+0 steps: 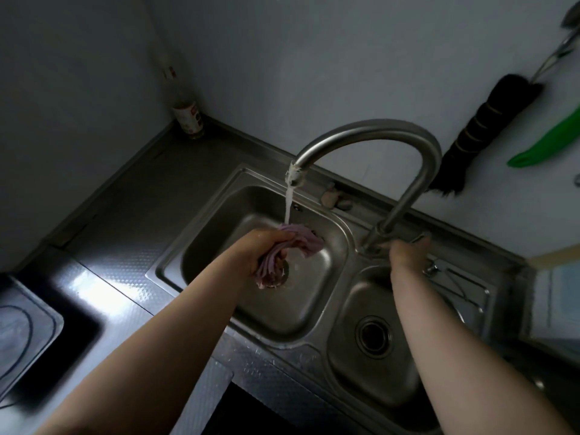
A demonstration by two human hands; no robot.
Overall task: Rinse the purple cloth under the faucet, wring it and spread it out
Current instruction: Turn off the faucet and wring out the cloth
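My left hand [262,251] grips the bunched purple cloth [303,241] over the left sink basin [194,246], directly under the running stream of water [288,205]. The water falls from the spout of the curved steel faucet [376,133] onto the top of the cloth. The cloth's lower end hangs down below my fist, above the drain. My right hand [408,251] is at the base of the faucet, closed around its handle [419,238], most of which my fingers hide.
A second, smaller basin [357,296] with an open drain lies to the right. A bottle [188,116] stands in the back corner of the steel counter. A black brush [489,133] and a green tool [552,139] hang on the wall. A stove [25,328] sits at left.
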